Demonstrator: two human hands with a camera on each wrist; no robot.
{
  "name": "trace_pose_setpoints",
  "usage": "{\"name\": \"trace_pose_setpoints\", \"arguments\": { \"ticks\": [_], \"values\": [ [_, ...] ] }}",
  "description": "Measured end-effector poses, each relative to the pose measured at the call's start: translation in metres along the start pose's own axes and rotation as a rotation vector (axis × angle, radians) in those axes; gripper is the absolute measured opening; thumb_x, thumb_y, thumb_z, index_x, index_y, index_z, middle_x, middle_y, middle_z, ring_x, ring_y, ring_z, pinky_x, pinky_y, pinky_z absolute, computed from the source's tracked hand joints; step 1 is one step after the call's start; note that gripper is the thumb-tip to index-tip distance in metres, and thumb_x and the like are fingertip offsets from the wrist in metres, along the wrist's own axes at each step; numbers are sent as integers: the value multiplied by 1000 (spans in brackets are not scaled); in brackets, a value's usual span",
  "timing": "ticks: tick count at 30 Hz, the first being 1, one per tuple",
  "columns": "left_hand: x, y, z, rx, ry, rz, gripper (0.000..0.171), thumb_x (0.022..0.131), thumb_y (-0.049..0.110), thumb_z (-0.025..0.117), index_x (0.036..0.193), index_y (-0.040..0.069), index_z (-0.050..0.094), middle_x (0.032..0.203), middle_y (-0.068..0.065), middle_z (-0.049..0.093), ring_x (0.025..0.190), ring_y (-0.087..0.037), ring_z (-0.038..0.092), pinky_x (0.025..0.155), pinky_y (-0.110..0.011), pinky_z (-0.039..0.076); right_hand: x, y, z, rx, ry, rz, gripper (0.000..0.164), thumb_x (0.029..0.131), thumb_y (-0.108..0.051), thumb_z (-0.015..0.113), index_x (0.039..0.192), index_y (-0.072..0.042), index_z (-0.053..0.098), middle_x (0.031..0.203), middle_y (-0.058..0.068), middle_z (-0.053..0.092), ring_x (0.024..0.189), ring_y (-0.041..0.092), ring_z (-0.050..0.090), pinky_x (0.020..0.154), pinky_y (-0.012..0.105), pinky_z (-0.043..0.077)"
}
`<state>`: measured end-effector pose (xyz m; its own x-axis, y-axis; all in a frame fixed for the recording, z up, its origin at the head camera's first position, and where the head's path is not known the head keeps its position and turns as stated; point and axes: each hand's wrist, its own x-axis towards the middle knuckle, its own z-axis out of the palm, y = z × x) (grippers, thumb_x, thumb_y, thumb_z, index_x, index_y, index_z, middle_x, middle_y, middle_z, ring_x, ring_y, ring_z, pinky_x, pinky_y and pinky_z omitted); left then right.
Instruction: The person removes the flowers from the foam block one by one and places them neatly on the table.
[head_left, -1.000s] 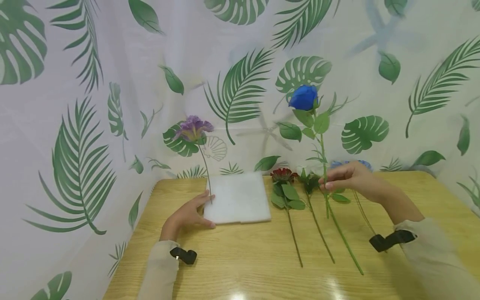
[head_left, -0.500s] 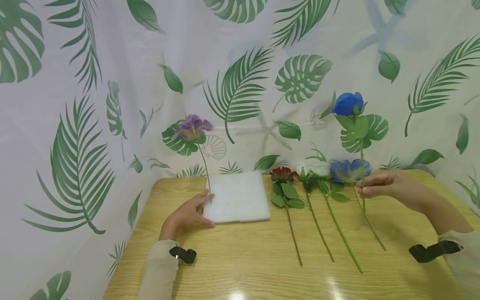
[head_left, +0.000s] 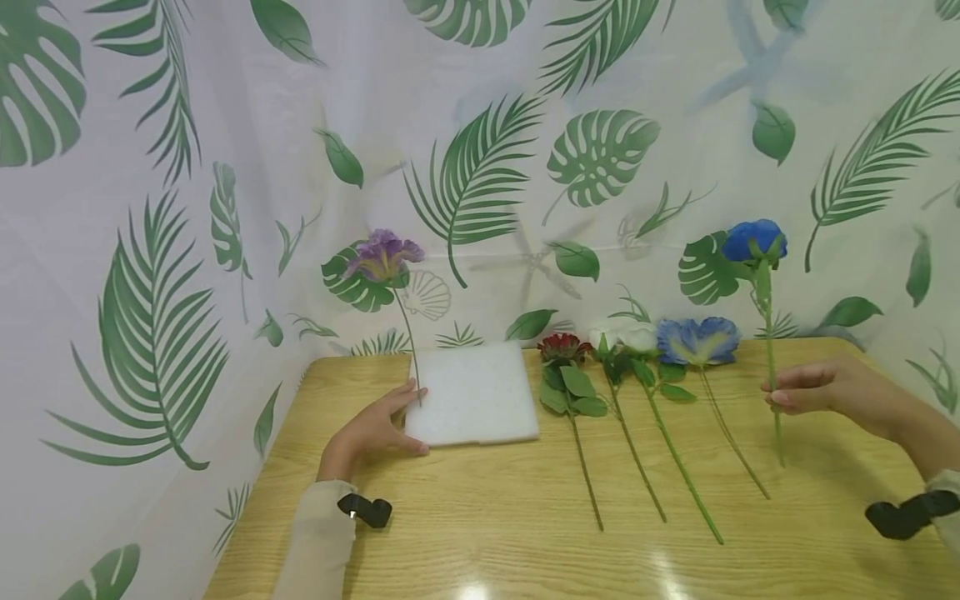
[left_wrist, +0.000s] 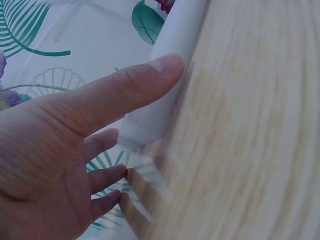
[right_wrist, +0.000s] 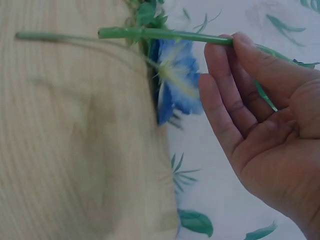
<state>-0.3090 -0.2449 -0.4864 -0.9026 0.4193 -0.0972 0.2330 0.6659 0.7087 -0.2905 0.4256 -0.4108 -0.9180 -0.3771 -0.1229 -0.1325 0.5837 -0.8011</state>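
In the head view my right hand (head_left: 832, 392) pinches the green stem of a blue artificial rose (head_left: 753, 242) between thumb and fingertips. The rose is upright at the table's right, its stem end low over the wood. The right wrist view shows the stem (right_wrist: 165, 34) between thumb and index finger. My left hand (head_left: 375, 425) rests against the left front corner of a white foam block (head_left: 476, 396), thumb along the front edge. Its fingers look nearly straight in the left wrist view, where the foam block (left_wrist: 150, 117) shows edge-on. A purple flower (head_left: 386, 257) stands upright at the block's left side.
On the wooden table (head_left: 480, 517) lie a red flower (head_left: 564, 348), a white flower (head_left: 633, 337) and a pale blue flower (head_left: 699, 340), with stems toward me. Another green stem (head_left: 686, 467) lies among them. A leaf-patterned curtain (head_left: 480, 167) hangs behind.
My right hand has carried the blue rose to the right, past the lying flowers, and somewhat lower. The left hand, foam block and purple flower have stayed in place.
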Motion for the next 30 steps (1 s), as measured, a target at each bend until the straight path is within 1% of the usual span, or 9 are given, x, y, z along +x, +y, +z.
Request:
{"name": "trace_pose_setpoints", "arguments": {
  "ticks": [5, 9, 11, 13, 15, 16, 23, 25, 30],
  "values": [
    [1, 0, 0, 6, -2, 3, 102, 74, 31, 93, 158, 14, 38, 172, -12, 14, 159, -38, 11, 127, -59, 16, -4, 21, -4, 22, -38, 56, 49, 102, -9, 60, 137, 23, 46, 114, -24, 71, 99, 0, 72, 80, 18, 58],
    [2, 0, 1, 12, -5, 2, 102, 75, 31, 92, 159, 14, 38, 172, -13, 14, 159, -38, 11, 127, -59, 16, -7, 32, -3, -3, -50, 87, 51, 103, -13, 61, 137, 22, 48, 117, -23, 70, 99, -4, 69, 81, 21, 60],
    [2, 0, 1, 9, -5, -2, 102, 74, 31, 93, 159, 14, 38, 172, -12, 14, 159, -38, 11, 127, -58, 16, -9, 37, -3, -25, -57, 86, 48, 103, -14, 61, 135, 21, 51, 122, -11, 72, 99, -6, 68, 83, 25, 61],
    [2, 0, 1, 7, -3, -4, 102, 74, 31, 93, 159, 15, 38, 172, -12, 14, 159, -37, 11, 127, -58, 16, -11, 41, -2, -52, -67, 87, 46, 103, -15, 60, 134, 19, 54, 126, 6, 72, 98, -7, 67, 84, 28, 62],
    [3, 0, 2, 3, 2, -8, 102, 74, 31, 93, 158, 15, 39, 172, -11, 14, 159, -37, 10, 127, -58, 16, -12, 44, -2, -72, -81, 84, 45, 103, -15, 60, 132, 19, 56, 130, 23, 67, 97, -7, 68, 84, 30, 63],
    [3, -1, 2, 1, 3, -10, 101, 74, 31, 93, 158, 16, 39, 172, -11, 14, 159, -37, 10, 127, -57, 15, -12, 45, -3, -80, -91, 86, 44, 103, -15, 60, 131, 19, 56, 131, 28, 65, 96, -6, 68, 84, 32, 63],
    [3, -2, 2, -1, -1, -5, 101, 74, 30, 93, 158, 15, 39, 172, -12, 14, 159, -37, 10, 128, -57, 15, -12, 50, -6, -79, -133, 121, 45, 101, -14, 63, 127, 22, 57, 121, 20, 72, 92, 1, 72, 81, 34, 63],
    [3, -2, 2, -1, -2, -3, 101, 75, 30, 93, 159, 15, 38, 172, -12, 13, 159, -37, 10, 127, -57, 15, -12, 51, -7, -88, -141, 127, 45, 101, -14, 63, 126, 23, 57, 121, 24, 72, 91, 4, 73, 80, 34, 64],
    [1, -2, 1, 5, -2, 7, 102, 75, 32, 92, 159, 14, 38, 172, -12, 13, 159, -38, 10, 127, -59, 15, -10, 50, -5, -121, -135, 181, 49, 99, -18, 66, 126, 22, 57, 120, 28, 70, 88, 11, 74, 80, 34, 64]
  ]
}}
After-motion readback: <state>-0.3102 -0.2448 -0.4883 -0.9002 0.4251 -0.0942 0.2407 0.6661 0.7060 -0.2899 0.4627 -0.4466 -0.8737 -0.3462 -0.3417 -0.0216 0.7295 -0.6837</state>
